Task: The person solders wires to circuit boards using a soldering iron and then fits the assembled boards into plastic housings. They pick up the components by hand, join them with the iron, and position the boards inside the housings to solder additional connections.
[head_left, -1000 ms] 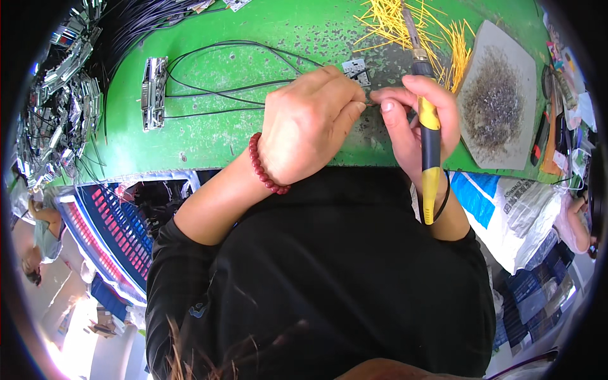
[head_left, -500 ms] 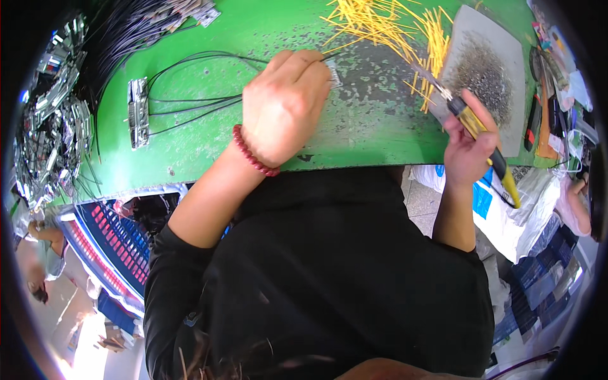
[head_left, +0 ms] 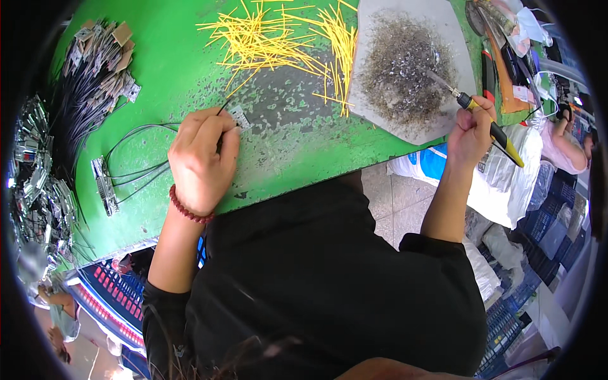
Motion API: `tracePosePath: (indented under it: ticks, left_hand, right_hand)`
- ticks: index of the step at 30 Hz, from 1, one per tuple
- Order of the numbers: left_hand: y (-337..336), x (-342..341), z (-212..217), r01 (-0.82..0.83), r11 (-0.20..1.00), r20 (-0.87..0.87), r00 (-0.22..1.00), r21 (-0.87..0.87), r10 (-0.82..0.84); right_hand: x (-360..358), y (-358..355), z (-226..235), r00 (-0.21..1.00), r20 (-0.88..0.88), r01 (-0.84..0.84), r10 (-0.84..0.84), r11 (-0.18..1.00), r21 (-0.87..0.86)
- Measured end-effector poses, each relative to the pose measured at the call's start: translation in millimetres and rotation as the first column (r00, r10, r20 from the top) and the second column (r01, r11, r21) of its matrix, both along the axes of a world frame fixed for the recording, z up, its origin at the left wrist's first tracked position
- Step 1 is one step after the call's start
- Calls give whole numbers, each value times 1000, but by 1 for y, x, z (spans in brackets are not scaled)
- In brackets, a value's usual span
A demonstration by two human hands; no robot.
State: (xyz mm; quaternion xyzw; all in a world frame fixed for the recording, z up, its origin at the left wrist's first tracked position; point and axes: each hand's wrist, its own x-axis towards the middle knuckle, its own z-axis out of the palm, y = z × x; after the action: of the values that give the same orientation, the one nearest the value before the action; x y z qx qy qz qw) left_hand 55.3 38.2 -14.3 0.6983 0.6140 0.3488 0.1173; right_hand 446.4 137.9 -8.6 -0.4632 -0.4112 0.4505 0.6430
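Observation:
My left hand rests on the green table, fingers closed on a thin black wire and a small silver metal piece. A red bead bracelet circles that wrist. My right hand grips a yellow-and-black handled tool whose metal tip reaches over a grey sheet covered with a heap of small grey metal bits. The two hands are far apart, left at the wire, right at the sheet's near edge.
Yellow sticks lie scattered at the table's far middle. Black wires with tags pile up at the left, beside shiny metal parts. A silver clip holds wire ends. Tools lie at the far right. Another person sits at right.
My right hand has carried the tool away from my left hand, out to the grey sheet at the right. My left hand stays on the wire and metal piece.

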Motion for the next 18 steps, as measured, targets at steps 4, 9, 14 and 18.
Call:
tracePosePath:
  ticks: [4,9,14,18]
  left_hand:
    - [-1,3,8,-31,999,-43,999,-25,29]
    - [3,5,10,-36,996,-37,999,-80,33]
    - [4,5,15,-35,994,-41,999,-101,31]
    - [6,5,16,-38,992,-8,999,-120,37]
  right_hand:
    - [-12,18,-4,979,100,177,-179,984,27]
    - [-22,32,-6,940,267,194,-214,976,101]
    - [-25,34,-9,935,273,202,-225,973,111]
    - [-17,32,-12,965,173,177,-197,976,126]
